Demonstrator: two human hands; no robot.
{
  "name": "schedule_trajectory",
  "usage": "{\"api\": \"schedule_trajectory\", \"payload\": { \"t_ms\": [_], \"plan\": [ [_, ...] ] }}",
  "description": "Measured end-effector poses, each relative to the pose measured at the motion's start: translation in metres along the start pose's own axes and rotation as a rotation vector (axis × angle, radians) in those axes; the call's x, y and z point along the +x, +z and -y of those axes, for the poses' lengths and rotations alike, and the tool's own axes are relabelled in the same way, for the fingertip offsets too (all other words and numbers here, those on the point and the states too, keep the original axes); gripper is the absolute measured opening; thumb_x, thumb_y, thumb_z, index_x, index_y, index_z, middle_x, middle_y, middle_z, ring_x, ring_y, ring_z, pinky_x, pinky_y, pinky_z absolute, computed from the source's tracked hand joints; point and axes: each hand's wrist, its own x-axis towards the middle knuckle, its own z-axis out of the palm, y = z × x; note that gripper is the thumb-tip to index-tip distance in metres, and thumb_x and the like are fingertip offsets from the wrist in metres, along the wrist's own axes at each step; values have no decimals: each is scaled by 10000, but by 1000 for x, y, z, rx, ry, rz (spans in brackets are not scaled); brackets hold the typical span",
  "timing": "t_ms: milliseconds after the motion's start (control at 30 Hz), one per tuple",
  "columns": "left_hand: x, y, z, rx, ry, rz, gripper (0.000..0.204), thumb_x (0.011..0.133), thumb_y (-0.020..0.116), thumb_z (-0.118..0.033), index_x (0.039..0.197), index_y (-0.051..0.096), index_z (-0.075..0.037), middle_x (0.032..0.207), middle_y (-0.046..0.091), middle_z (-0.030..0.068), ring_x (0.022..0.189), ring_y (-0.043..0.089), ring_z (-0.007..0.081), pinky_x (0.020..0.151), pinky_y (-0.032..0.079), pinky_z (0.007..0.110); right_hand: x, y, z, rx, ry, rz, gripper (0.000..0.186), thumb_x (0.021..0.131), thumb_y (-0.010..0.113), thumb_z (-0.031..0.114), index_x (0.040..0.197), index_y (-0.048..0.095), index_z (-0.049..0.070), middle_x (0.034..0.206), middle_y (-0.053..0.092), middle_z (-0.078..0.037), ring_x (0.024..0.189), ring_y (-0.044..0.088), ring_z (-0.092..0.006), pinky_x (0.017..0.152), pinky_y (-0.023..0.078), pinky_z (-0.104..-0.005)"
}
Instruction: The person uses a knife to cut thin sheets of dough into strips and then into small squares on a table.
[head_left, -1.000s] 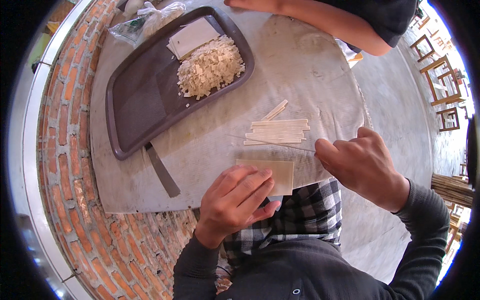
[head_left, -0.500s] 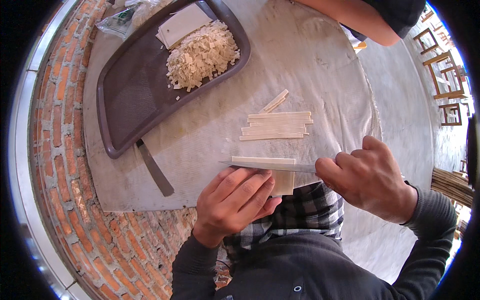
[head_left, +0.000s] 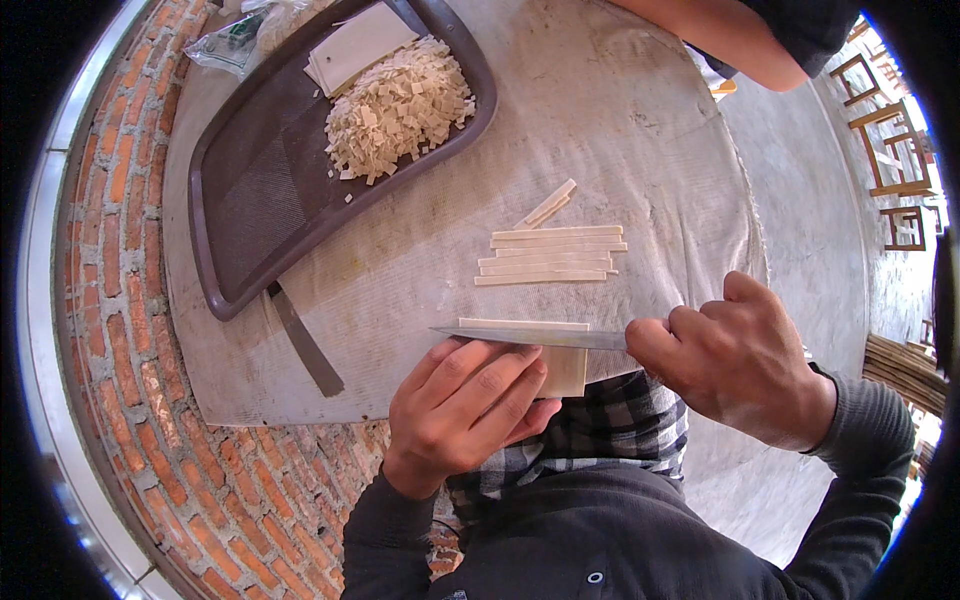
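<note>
Near the table's front edge lies a flat cream sheet (head_left: 568,374), resembling dough or a wafer. The bent fingers of my left hand (head_left: 463,405) press on it, with the thumb at its near side. In my right hand (head_left: 745,365) I grip a knife, its long blade (head_left: 590,340) lying across the sheet's far part, close against my left fingertips. Just beyond, several cream strips (head_left: 552,256) lie side by side, and a few shorter strips (head_left: 550,206) sit at a slant behind them. The knife's handle is hidden in my fist.
A brown tray (head_left: 245,190) at the far left carries a heap of small cut pieces (head_left: 400,110) and stacked white sheets (head_left: 362,45). Another blade (head_left: 308,345) sticks out by its near edge. A plastic bag (head_left: 225,47) lies behind. Another person's arm (head_left: 730,35) rests at the far right.
The knife and both hands have shifted very slightly to the left, and the blade sits a little nearer to me on the sheet. Both grips stay the same.
</note>
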Motion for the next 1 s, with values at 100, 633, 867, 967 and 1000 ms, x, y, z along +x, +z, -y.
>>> {"api": "schedule_trajectory", "payload": {
  "t_ms": [100,633,867,967,1000],
  "plan": [
    [1,0,0,3,-1,-6,264,913,943,-249,1095,890,-66,1230,837,42,1170,766,222,964,643,406,1,0,-1,10,-1,6,249,993,812,166,949,567,178,593,569,11,504,623,-148,573,387,-360],
    [2,-3,-1,-24,-23,29,346,950,915,-365,1108,884,-58,1218,840,58,1161,776,238,1002,638,430,11,-20,2,89,19,196,231,1040,787,209,993,574,134,673,697,-43,583,731,-213,615,481,-369],
    [0,-3,-1,8,-17,36,384,933,930,-399,1099,884,-56,1198,841,65,1137,785,248,957,641,433,25,-15,5,152,-20,105,225,1022,789,190,1020,579,109,691,709,-44,690,809,-219,624,524,-391],
    [0,-1,1,-8,-13,16,393,923,937,-397,1107,883,-53,1202,842,68,1121,789,249,955,640,435,13,-17,0,138,0,126,206,1031,777,174,1061,584,110,673,696,-46,691,812,-238,626,556,-393],
    [1,-1,1,-20,-10,6,397,919,940,-395,1112,882,-52,1204,842,69,1116,790,250,954,640,435,9,-20,-1,121,12,168,206,1031,776,172,1067,585,107,669,694,-46,694,814,-241,624,562,-397]
  ]
}}
